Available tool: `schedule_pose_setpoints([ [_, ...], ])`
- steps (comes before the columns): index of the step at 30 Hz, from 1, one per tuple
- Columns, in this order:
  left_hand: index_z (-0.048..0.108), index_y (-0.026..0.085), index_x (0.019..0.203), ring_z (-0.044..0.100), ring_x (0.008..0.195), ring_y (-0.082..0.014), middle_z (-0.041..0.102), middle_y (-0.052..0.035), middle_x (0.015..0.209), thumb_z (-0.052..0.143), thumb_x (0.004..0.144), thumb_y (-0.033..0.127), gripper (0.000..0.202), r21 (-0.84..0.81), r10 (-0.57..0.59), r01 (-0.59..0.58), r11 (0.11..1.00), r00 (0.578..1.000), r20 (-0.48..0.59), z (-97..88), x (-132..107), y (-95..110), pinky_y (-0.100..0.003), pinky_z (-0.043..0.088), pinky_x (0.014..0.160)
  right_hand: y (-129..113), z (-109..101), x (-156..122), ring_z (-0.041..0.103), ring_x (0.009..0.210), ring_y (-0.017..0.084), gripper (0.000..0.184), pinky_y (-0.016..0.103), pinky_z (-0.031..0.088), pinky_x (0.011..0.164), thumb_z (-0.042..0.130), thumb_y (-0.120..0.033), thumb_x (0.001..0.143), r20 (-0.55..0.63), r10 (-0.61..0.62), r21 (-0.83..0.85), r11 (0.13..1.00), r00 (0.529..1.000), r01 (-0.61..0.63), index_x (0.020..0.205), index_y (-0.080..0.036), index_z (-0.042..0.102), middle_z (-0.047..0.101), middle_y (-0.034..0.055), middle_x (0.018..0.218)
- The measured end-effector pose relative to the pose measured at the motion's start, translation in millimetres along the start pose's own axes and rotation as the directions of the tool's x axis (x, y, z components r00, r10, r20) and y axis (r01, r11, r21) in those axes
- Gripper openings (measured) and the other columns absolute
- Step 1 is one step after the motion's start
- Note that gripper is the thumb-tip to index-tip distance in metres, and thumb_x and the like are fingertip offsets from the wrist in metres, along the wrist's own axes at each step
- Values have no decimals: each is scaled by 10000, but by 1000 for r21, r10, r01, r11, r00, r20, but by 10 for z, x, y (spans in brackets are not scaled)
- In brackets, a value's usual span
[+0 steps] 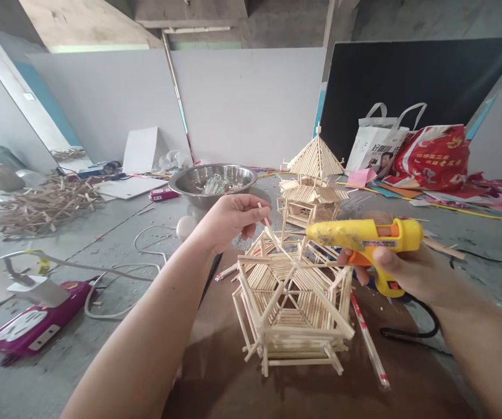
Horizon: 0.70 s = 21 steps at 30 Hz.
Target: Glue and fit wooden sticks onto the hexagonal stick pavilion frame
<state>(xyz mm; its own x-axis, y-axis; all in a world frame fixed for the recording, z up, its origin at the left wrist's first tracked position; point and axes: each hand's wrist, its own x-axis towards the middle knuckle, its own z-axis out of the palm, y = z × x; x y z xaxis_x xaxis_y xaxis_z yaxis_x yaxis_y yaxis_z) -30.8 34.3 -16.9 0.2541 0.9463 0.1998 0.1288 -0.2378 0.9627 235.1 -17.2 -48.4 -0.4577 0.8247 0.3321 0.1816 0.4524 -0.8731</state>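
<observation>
- A pink packet (32,326) lies at the far left of the table (115,233), with a heap of loose sticks (36,203) behind it.
- A steel bowl (213,181) stands further back.
- The left hand (229,218) is closed in a pinch, thumb and fingertips holding a thin stick (263,214) just above the stick frame (292,302) (a six-sided, half-built one) at the centre.
- A finished stick tower (312,180) stands behind the frame.
- The right hand (408,270) is wrapped around a yellow glue gun (364,235), nozzle pointing left over the frame.
- Bags (434,154) lean at the back right.
</observation>
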Motion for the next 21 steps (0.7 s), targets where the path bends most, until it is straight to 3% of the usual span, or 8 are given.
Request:
schedule_pose_setpoints([
  [6, 675, 136, 718, 435, 387, -36, 607, -21, 644, 648, 694, 305, 173, -46, -1, 1, 999, 1000, -9, 21, 12, -24, -189, 310, 338, 28, -38, -11, 545, 482, 116, 431, 257, 433, 430, 477, -567, 763, -33, 28, 62, 998, 999, -26, 909, -181, 601, 644, 76, 775],
  [17, 648, 132, 681, 428, 372, -37, 583, -14, 585, 635, 712, 299, 171, -84, -17, 17, 996, 1000, 3, 64, 13, -30, -173, 297, 324, -2, 22, 3, 495, 443, 110, 325, 237, 388, 376, 556, -521, 728, -24, 44, 72, 997, 999, -42, 766, -202, 606, 615, 37, 630],
  [21, 653, 134, 670, 423, 369, -35, 586, -16, 587, 618, 725, 268, 149, -75, -32, 31, 997, 999, -21, 90, 4, -15, -178, 275, 325, 24, 53, -14, 444, 443, 111, 288, 233, 318, 363, 526, -487, 768, 32, 41, 19, 999, 999, -41, 674, -219, 574, 520, -3, 525],
])
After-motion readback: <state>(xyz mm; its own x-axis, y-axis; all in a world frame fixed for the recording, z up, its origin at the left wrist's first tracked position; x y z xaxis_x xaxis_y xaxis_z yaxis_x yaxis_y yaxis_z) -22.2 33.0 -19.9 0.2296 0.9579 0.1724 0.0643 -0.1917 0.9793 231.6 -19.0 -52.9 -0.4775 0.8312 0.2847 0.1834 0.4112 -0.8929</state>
